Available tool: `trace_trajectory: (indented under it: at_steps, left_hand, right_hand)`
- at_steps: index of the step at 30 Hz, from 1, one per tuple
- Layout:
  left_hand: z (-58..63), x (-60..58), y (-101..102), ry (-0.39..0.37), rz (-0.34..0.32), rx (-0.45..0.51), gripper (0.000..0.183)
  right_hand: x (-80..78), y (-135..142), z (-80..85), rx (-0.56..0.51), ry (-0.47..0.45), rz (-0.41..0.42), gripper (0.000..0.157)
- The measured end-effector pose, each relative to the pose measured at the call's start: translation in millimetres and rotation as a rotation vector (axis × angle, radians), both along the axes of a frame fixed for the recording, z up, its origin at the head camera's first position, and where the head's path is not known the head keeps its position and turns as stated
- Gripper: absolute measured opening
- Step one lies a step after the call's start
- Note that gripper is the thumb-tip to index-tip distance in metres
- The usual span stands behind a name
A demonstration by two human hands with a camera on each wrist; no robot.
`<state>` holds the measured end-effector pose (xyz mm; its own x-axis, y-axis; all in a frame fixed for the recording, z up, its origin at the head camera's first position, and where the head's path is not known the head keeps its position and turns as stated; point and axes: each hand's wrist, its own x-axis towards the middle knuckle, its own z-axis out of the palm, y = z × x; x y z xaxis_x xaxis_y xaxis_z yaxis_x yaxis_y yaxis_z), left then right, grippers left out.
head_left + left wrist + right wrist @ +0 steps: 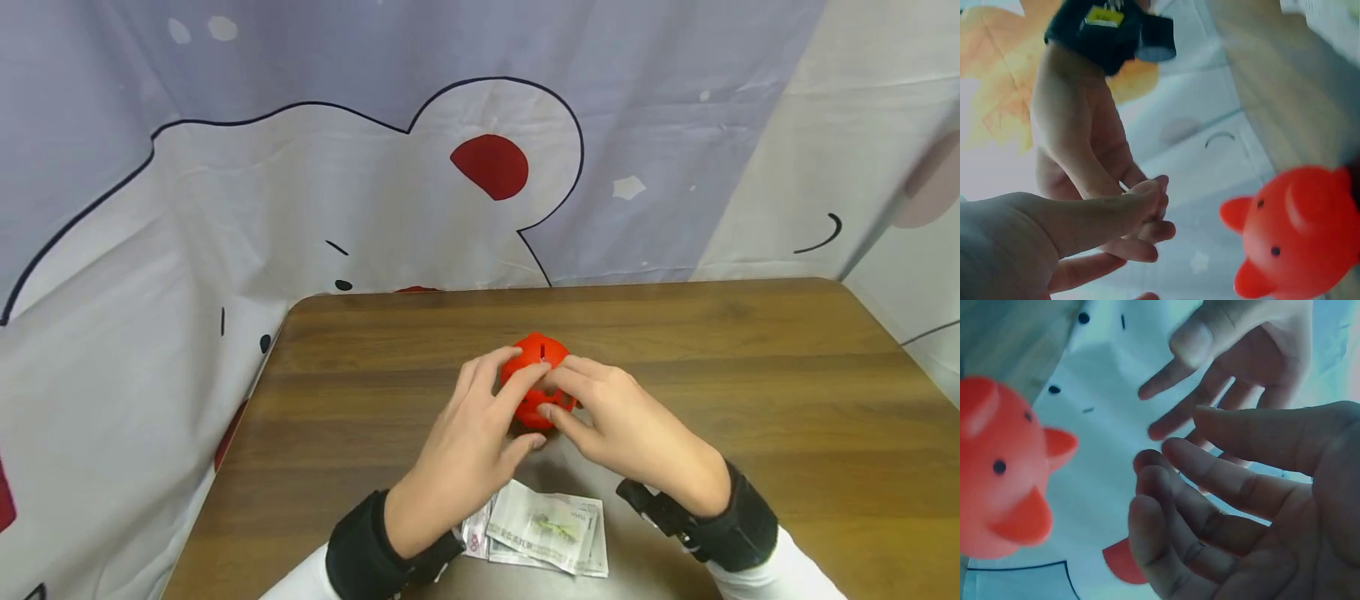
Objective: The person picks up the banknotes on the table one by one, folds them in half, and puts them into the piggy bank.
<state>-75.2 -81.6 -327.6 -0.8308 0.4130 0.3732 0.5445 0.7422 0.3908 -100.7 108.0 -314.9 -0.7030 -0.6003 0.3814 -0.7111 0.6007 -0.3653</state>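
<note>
A red pig-shaped piggy bank point(531, 348) stands on the wooden table, with a narrow dark slot on its top. Both hands hover over it and partly cover it in the head view. My left hand point(471, 429) has its fingers reaching forward, spread apart, with no object between them. From the other side comes my right hand point(630, 417), loosely bent, a gap showing between thumb and fingertips in the right wrist view. Each wrist view shows the pig's face with dark eyes and ears, beside the hands. Several banknotes point(540, 527) lie in a loose pile nearer the body.
The wooden table point(360, 375) spreads out on both sides of the hands. Behind it hangs a printed cloth point(300, 192) with cartoon outlines. Black bands point(738, 521) with small cameras circle both wrists, the left one close to the banknotes.
</note>
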Motion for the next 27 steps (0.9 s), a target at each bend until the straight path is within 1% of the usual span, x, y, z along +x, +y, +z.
trace_trajectory:
  at_steps: [3,7,10,14,17,20,22,24,27]
  left_hand:
    - [0.2,14.6,-2,-0.03,-0.042,-0.045,0.076]
    - [-7.8,25.2,-8,-0.087,-0.079,-0.109,0.079]
    - [-16.0,27.7,-13,-0.159,-0.098,-0.165,0.076]
    - [-31.0,28.0,-20,-0.251,-0.125,-0.247,0.066]
    - [-45.4,28.1,-24,-0.289,-0.158,-0.29,0.061]
    - [-58.9,28.1,-27,-0.305,-0.175,-0.322,0.062]
    - [-66.4,28.1,-29,-0.303,-0.173,-0.336,0.063]
    - [-72.3,28.2,-30,-0.288,-0.161,-0.351,0.063]
    - [-78.3,28.5,-31,-0.259,-0.141,-0.356,0.06]
  right_hand:
    - [10.6,2,-3.8,0.0,-0.005,0.031,0.021]
    - [21.2,5,-13.2,0.029,-0.025,0.05,0.025]
    - [27.7,8,-23.3,0.062,-0.051,0.052,0.026]
    - [36.6,10,-42.4,0.126,-0.085,0.048,0.027]
    - [43.7,10,-58.6,0.209,-0.153,0.04,0.038]
    - [48.2,9,-73.6,0.296,-0.239,0.021,0.056]
    - [49.4,7,-82.3,0.331,-0.285,0.004,0.064]
    - [49.1,5,-89.4,0.333,-0.304,-0.006,0.067]
    - [48.0,4,-96.2,0.305,-0.321,-0.017,0.061]
